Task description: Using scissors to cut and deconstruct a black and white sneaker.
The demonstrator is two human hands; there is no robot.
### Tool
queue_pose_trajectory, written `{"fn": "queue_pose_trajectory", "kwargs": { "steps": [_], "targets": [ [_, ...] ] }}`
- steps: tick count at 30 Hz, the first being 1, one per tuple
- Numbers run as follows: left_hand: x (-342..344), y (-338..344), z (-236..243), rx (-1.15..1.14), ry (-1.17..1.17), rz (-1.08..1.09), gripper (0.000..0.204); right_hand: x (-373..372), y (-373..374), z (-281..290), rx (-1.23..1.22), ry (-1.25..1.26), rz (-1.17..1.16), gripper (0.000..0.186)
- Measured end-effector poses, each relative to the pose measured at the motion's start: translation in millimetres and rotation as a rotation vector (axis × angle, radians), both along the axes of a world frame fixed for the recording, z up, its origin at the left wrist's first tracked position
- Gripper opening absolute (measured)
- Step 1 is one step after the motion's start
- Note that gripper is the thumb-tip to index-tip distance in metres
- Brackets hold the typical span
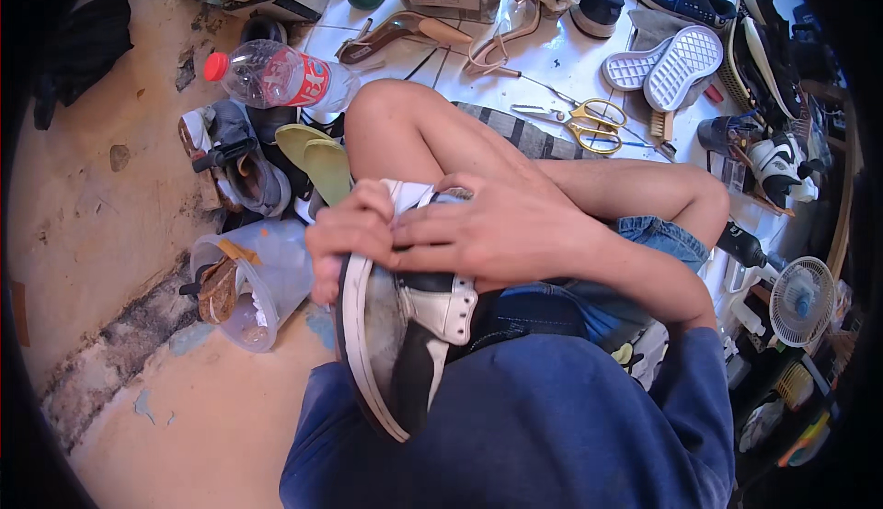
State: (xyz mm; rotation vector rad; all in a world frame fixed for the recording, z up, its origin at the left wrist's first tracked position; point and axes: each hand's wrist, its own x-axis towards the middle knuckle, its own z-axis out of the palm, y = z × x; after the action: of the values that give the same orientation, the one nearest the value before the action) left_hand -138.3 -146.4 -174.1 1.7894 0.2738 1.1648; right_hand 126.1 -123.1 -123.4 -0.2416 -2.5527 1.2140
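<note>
A white and black sneaker is held tilted over my lap, its pale sole edge facing left and one end pointing down at my shirt. Wrapped around the sole side near its upper end, my left hand is closed on the shoe. My right hand reaches across from the right and grips the same part, fingers pressed together against the upper and meeting the left fingers. Both hands hide that part of the shoe, and whether anything small lies under the right fingers cannot be seen.
Yellow-handled scissors and white soles lie on the tiles beyond my crossed legs. To the left are a red-capped plastic bottle, a grey shoe and a tipped clear bucket. A small fan stands at right.
</note>
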Motion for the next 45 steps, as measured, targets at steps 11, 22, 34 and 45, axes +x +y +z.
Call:
{"fn": "queue_pose_trajectory", "kwargs": {
  "steps": [11,22,34,45],
  "targets": [
    [-19.0,-10.1,-24.0,-0.078,-0.301,-0.207,0.063,-14.2,-20.1,-29.5,0.097,0.228,-0.152,0.017],
    [-6.3,7.5,-30.6,-0.168,-0.343,-0.361,0.065,6.1,-28.9,-51.4,-0.101,0.27,-0.23,0.012],
    [-9.0,5.0,-9.3,-0.248,-0.201,-0.268,0.065,1.9,-25.2,-36.7,-0.126,0.254,-0.266,0.03],
    [-14.0,-57.0,-11.7,-0.247,-0.194,0.095,0.062,2.7,-56.0,-16.4,-0.058,0.069,-0.2,0.054]
  ]
}}
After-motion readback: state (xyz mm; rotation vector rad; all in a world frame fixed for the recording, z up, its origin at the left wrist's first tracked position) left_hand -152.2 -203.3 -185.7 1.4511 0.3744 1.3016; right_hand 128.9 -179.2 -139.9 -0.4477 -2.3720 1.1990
